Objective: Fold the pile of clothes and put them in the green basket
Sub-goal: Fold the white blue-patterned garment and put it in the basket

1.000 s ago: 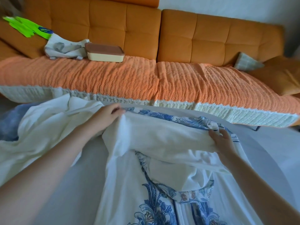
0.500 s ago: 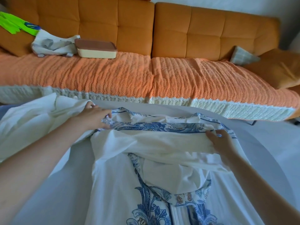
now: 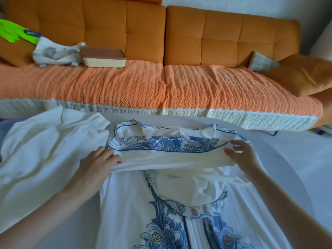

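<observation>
Two grips on the folded garment (image 3: 170,155): left hand (image 3: 97,166) pinching its edge, right hand (image 3: 242,157) spread flat.

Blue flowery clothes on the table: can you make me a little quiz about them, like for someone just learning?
1. True or false: the blue-patterned garment is inside a basket.
2. The plain white garment lies on its: A left, B right?
3. Fill in: the box on the sofa has a ____ lid.
Key: 1 false; 2 A; 3 brown.
</observation>
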Motion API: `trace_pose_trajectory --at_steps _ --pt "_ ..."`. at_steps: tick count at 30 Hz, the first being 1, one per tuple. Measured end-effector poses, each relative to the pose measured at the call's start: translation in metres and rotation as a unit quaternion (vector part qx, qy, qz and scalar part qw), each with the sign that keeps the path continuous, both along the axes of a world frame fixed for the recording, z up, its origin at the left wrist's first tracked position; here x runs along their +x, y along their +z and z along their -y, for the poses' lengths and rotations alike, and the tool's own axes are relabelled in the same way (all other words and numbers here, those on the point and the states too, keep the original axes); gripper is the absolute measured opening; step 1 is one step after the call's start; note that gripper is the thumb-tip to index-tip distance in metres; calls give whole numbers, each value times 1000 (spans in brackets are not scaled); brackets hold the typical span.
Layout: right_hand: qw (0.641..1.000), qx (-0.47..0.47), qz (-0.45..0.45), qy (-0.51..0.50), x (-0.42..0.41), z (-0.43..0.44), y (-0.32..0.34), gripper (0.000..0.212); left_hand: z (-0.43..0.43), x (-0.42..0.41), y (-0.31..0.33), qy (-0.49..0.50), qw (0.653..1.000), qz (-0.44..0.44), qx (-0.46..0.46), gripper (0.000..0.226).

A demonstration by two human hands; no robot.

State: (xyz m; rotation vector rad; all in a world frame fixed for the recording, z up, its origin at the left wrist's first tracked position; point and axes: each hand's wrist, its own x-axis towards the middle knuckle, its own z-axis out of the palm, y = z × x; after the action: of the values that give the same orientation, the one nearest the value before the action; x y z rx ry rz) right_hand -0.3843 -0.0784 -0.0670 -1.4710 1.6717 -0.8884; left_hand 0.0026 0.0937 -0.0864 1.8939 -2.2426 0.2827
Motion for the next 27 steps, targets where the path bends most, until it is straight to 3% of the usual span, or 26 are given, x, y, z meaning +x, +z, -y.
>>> trace_pose_trajectory --at_steps 2,4,7,10,13,15,17,20,22,24,25,27 --pt "998 4 -53 15 4 -4 -5 37 -8 -4 0 7 1000 27 -6 75" --pt "981 18 -193 29 11 -13 -11 46 -18 -10 -8 11 998 57 27 81" --pt "928 -47 -367 50 19 -22 -6 63 -18 -22 0 38 999 20 22 51" --pt "904 -95 -391 145 36 -23 -1 67 4 -44 31 52 997 -35 51 78" --pt "891 -61 -367 259 62 -28 -10 72 38 -53 15 82 983 -46 156 112" --pt "868 -29 -390 306 69 -32 -26 112 49 -48 -11 146 965 -53 212 98" --pt "862 -3 -415 291 70 -36 -38 131 49 -43 -28 200 951 -69 226 75" --pt "871 6 -402 281 70 -35 -40 127 49 -37 -29 211 944 -65 246 71" --pt "883 31 -368 289 73 -35 -32 102 51 -36 -22 205 946 -93 234 63" --pt "902 22 -332 274 80 -43 -20 71 49 -36 -10 222 956 -144 129 51" --pt "905 -11 -330 268 87 -50 -13 68 46 -35 -2 240 951 -180 71 40" --pt "895 -109 -335 275 113 -74 4 61 33 -33 17 292 934 -201 45 20"
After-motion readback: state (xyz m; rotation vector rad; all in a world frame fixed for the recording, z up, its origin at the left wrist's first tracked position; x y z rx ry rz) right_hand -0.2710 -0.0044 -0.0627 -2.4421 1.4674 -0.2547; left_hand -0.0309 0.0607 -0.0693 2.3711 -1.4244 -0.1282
